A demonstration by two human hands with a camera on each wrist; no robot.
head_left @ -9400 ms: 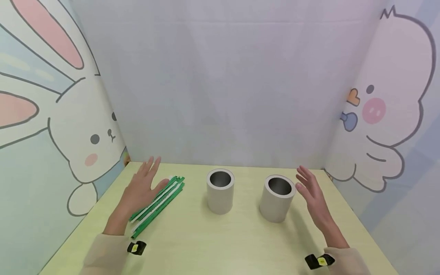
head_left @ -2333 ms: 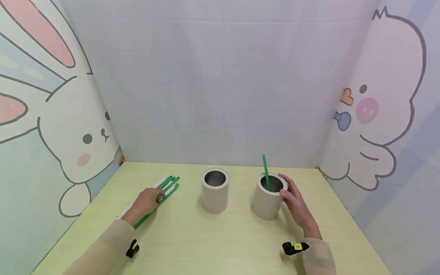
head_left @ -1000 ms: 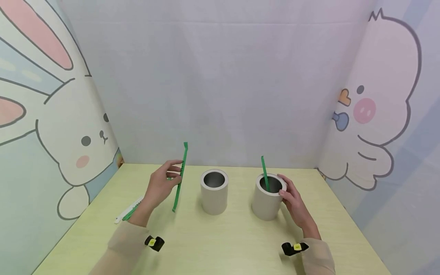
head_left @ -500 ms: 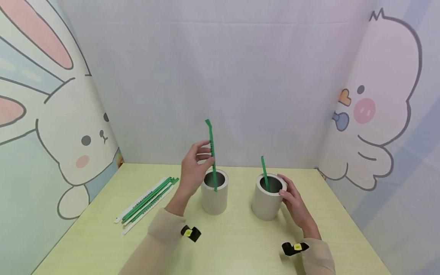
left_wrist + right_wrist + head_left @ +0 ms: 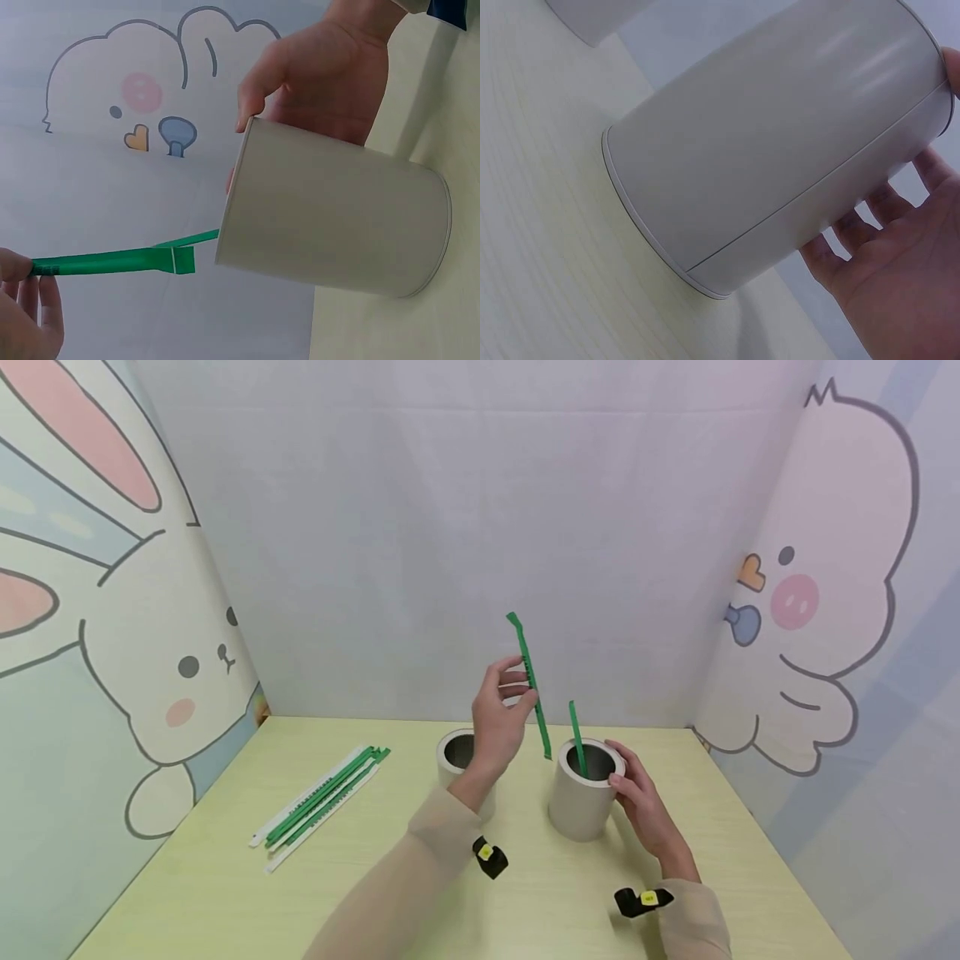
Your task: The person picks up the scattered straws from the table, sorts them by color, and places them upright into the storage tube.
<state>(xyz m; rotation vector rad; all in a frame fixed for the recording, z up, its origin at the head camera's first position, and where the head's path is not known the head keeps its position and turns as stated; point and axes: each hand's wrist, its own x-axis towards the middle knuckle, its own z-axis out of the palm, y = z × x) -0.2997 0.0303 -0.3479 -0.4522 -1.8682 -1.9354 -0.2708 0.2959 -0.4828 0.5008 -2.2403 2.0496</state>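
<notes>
My left hand point(image 5: 498, 718) pinches a green wrapped straw point(image 5: 542, 722) between thumb and fingertips. The straw is nearly upright in the air, its lower end just left of the right grey canister point(image 5: 576, 810). My right hand point(image 5: 643, 802) holds that canister from its right side, thumb near the rim; the right wrist view shows fingers along the canister wall point(image 5: 780, 142). Another green straw point(image 5: 577, 735) stands leaning inside it, its lower part hidden. Behind my left wrist, a second grey canister point(image 5: 448, 772) is partly covered.
A loose pile of green and white wrapped straws point(image 5: 322, 802) lies on the left of the pale yellow table point(image 5: 225, 893). A pale cloth point(image 5: 360, 568) hangs behind, and cartoon-printed panels flank both sides.
My left hand took a green straw from the pile and carried it rightward past the left canister. A straw now stands in the right canister, which my right hand took hold of.
</notes>
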